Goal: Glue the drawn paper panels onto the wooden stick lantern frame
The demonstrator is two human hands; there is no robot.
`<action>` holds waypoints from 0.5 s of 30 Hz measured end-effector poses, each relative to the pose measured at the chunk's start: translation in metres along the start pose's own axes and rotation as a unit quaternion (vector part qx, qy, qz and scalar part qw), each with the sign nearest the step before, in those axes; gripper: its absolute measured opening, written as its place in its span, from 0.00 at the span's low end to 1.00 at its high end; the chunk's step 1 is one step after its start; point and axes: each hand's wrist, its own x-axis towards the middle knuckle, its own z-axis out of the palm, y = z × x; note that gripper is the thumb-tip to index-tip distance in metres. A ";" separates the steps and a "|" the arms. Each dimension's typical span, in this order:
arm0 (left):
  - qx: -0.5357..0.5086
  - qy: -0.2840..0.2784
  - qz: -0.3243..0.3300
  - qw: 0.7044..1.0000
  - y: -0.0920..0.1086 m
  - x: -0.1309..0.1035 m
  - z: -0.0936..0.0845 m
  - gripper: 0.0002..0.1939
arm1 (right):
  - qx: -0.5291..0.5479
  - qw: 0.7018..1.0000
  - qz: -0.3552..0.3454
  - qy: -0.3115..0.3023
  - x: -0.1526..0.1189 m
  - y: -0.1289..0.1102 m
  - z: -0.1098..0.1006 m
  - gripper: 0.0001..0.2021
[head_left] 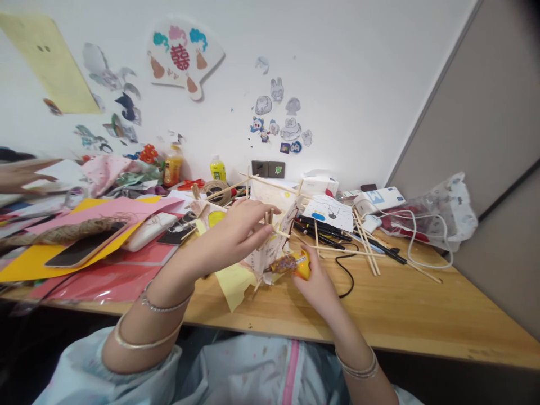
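In the head view, my left hand [244,225] reaches over a frame of thin wooden sticks with drawn-on paper sides [258,259], its fingers closed around a corner where sticks meet. My right hand [317,281] grips a yellow hot glue gun [302,264]. The gun's nozzle points left at the lower corner of the frame, close to the paper; whether it touches cannot be made out. Beneath the frame lies a torn piece of yellow paper [234,286]. My left hand hides part of the frame's front.
Right of the frame lie loose wooden sticks [368,244], black pens [324,232], a drawing [329,211] and a white cable [415,236]. On the left are a phone [84,246], coloured paper [25,264] and another person's hand [25,177]. Bottles [172,166] stand by the wall.
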 end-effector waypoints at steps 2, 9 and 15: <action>0.000 0.000 -0.004 1.000 0.000 0.000 0.000 0.15 | -0.008 1.000 0.011 -0.006 0.000 0.001 0.000 0.34; 0.002 0.002 0.003 1.000 -0.003 -0.001 0.001 0.16 | -0.056 0.997 0.038 -0.032 -0.003 -0.006 -0.003 0.34; 0.012 0.027 0.003 1.000 -0.005 -0.003 0.005 0.19 | -0.036 0.997 0.033 -0.055 -0.006 -0.003 -0.012 0.35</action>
